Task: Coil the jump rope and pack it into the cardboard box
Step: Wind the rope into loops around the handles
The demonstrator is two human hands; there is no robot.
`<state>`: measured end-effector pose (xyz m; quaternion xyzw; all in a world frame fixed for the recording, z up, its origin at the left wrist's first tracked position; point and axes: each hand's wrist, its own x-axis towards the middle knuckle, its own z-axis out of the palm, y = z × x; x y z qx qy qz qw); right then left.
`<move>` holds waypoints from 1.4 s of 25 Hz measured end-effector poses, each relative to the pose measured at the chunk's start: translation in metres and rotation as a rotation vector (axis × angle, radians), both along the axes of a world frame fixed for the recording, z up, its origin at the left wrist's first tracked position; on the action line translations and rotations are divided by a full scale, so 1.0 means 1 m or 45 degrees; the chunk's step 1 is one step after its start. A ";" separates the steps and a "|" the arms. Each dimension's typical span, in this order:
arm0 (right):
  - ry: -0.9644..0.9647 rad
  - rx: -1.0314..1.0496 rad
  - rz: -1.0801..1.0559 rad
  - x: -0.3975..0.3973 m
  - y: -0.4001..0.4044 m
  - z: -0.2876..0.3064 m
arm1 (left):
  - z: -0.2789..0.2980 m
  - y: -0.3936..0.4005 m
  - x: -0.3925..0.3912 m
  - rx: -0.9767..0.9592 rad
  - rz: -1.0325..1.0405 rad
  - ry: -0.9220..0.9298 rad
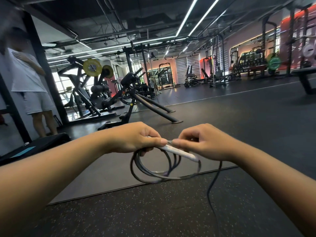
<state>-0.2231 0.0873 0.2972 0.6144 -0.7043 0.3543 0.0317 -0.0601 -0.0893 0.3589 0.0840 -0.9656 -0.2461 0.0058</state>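
Note:
The jump rope (153, 175) is a thin dark cord with a white handle (179, 152). Several loops of the cord hang below my hands, over the floor. My left hand (135, 137) grips the loops and the near end of the handle. My right hand (203, 142) pinches the cord at the handle, thumb tip against my left thumb. A loose tail of cord (212, 185) drops from under my right hand toward the bottom edge of the view. No cardboard box is in view.
A dark rubber mat (109, 171) lies on the speckled gym floor (171, 211). A black bench (39, 144) sits at the left. A person in white (30, 86) stands at the far left beside a black post. Weight machines (106, 93) stand behind the mat.

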 end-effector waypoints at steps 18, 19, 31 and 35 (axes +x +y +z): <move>-1.520 -0.312 0.301 -0.014 -0.013 -0.042 | -0.017 -0.014 0.005 1.097 0.364 1.039; -1.477 -0.365 0.297 -0.002 -0.023 -0.042 | -0.025 -0.006 -0.002 1.143 0.351 1.040; -1.651 -0.686 0.348 0.056 -0.061 -0.027 | -0.055 0.037 -0.032 1.640 0.625 1.340; -1.601 -0.737 0.354 0.069 -0.074 -0.044 | -0.052 0.053 -0.041 1.789 0.821 1.277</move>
